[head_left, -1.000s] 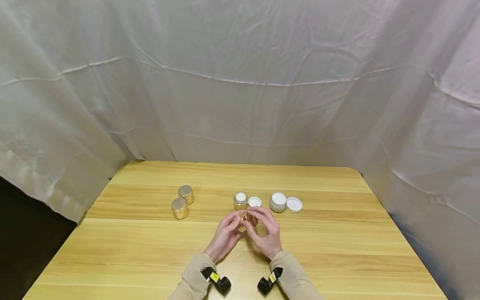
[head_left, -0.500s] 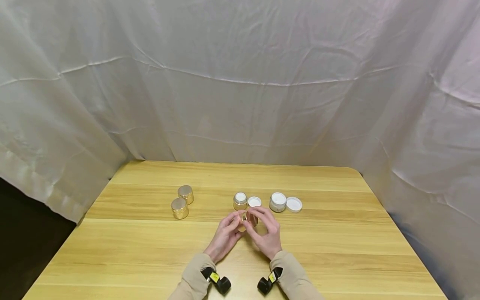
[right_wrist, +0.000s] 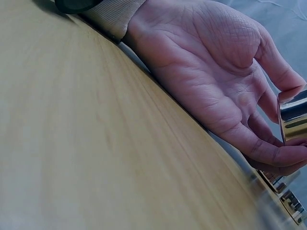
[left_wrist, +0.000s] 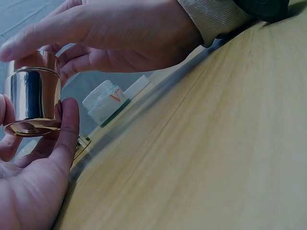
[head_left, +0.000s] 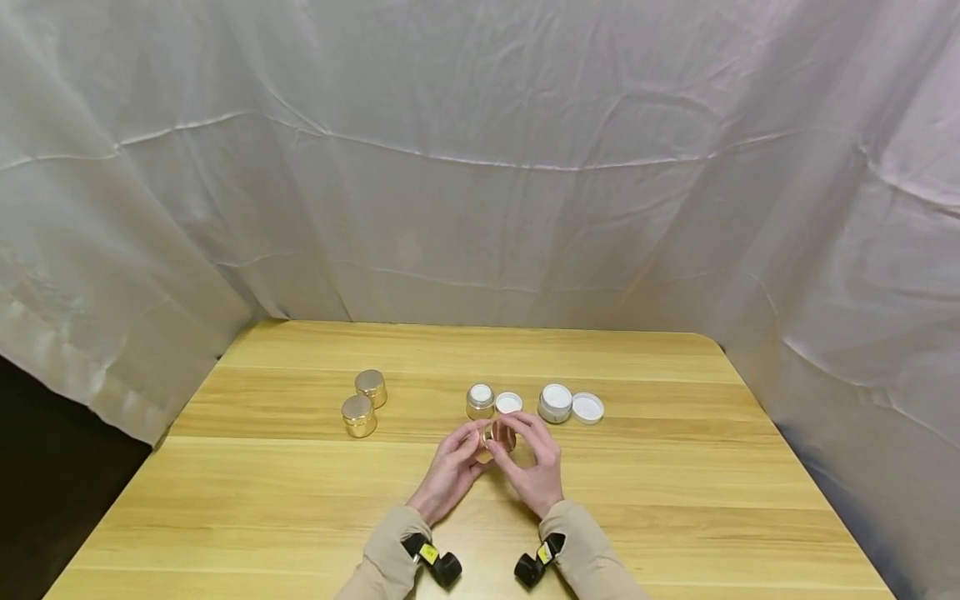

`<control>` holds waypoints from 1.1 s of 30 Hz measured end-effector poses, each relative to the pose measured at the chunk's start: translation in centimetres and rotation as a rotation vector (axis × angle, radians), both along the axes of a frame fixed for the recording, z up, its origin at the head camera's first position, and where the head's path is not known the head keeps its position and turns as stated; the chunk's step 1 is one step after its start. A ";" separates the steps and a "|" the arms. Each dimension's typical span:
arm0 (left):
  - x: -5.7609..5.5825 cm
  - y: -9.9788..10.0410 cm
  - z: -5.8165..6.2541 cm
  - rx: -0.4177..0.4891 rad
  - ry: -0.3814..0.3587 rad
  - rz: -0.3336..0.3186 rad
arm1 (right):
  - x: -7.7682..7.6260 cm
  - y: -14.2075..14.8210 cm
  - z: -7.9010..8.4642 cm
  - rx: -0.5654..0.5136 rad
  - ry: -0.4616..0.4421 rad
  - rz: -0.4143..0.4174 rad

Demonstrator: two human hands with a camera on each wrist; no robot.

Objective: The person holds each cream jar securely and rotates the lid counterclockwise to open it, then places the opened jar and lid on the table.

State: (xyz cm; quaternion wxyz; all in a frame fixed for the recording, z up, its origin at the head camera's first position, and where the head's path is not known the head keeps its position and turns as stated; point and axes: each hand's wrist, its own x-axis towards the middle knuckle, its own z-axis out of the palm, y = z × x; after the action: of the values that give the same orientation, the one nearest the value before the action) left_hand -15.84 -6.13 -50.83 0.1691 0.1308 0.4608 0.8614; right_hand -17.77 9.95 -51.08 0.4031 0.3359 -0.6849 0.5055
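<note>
Between the two hands is a shiny gold cosmetic jar, held above the table. The left hand grips its lower part, with fingers around the side, as the left wrist view shows for the gold jar. From the other side the right hand pinches the jar's upper end, where a seam marks the lid. Fingers hide part of the jar in every view. In the right wrist view the left hand shows its palm, and only one end of the jar is in frame.
Just beyond the hands stand an uncovered gold jar and a white-lined lid. To their right are an uncovered frosted jar and its white lid. Two lidded gold jars stand at left. Grey curtains surround the table.
Small shifts of the right hand's thumb and fingers on the gold jar. Both hands stay in almost the same place, and the other jars have not moved.
</note>
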 end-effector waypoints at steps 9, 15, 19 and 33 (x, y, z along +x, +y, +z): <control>0.0 0.0 0.0 -0.007 0.002 0.004 | 0.0 0.1 -0.3 0.014 0.012 0.044; -0.1 0.0 0.1 -0.001 -0.006 0.003 | -0.1 0.0 -0.5 -0.006 -0.017 -0.003; -0.1 0.0 0.1 -0.001 -0.012 0.003 | -0.1 0.0 -0.5 -0.007 -0.034 -0.013; -0.1 0.1 0.1 -0.003 -0.016 0.014 | 0.0 0.0 -0.3 -0.008 -0.036 0.045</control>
State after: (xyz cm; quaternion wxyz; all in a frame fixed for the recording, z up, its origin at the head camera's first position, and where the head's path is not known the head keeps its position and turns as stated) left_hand -15.91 -6.05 -50.75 0.1670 0.1207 0.4617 0.8628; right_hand -17.74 9.95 -51.38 0.3808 0.3402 -0.6823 0.5231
